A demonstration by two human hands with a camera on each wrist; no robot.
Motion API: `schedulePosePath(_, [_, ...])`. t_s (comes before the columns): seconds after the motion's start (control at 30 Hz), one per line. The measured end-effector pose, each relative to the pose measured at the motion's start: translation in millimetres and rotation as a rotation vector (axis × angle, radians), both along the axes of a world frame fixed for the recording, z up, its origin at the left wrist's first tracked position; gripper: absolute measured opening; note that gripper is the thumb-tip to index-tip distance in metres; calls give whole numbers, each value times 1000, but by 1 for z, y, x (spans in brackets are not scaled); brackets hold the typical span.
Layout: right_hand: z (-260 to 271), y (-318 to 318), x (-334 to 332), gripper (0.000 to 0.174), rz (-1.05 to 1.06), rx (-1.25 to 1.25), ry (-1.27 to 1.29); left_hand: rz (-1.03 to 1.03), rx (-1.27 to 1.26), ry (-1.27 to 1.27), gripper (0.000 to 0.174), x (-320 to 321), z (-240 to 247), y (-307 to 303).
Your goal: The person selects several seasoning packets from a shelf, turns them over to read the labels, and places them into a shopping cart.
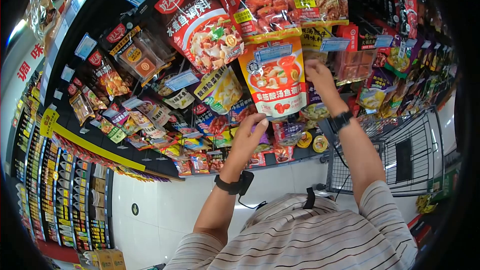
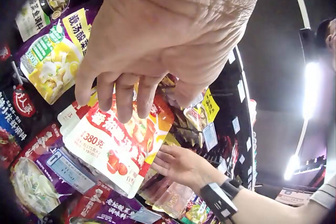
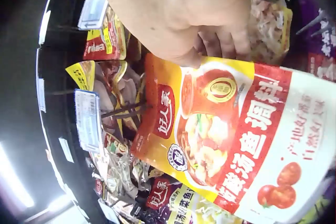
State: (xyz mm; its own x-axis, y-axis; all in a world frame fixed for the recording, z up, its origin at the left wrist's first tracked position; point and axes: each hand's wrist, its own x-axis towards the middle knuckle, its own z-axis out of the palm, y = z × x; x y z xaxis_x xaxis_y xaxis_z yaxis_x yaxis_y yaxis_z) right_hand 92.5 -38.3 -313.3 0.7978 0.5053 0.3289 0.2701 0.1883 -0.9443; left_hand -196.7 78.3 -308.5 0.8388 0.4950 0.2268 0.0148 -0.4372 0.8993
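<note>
Orange-and-white pouch (image 1: 278,81), hands (image 1: 247,136) (image 1: 321,80) at its edges, packets (image 1: 218,91) around.

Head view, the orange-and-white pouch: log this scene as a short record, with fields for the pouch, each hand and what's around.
Pouch: orange-and-white pouch, bowl of food and tomatoes pictured on its front
Right hand: right hand at the pouch's side edge; how firmly it grips is unclear
Left hand: left hand by the pouch's lower edge, fingers not curled round it
Over the pouch: blue-and-white price tag in front of its upper part
Nearby: shopping cart beside the right forearm
Clothing: striped shirt
</note>
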Motion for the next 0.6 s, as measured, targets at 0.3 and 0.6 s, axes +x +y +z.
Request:
schedulePosePath(0.3, [-150,-189,-65,21,-222,-381,-102,-58,-114,79,40,1,-24,-1])
schedulePosePath(0.6, [-324,-318,-143,44,-66,-1297,-17,-108,-140,-11,43,28,-21,-10])
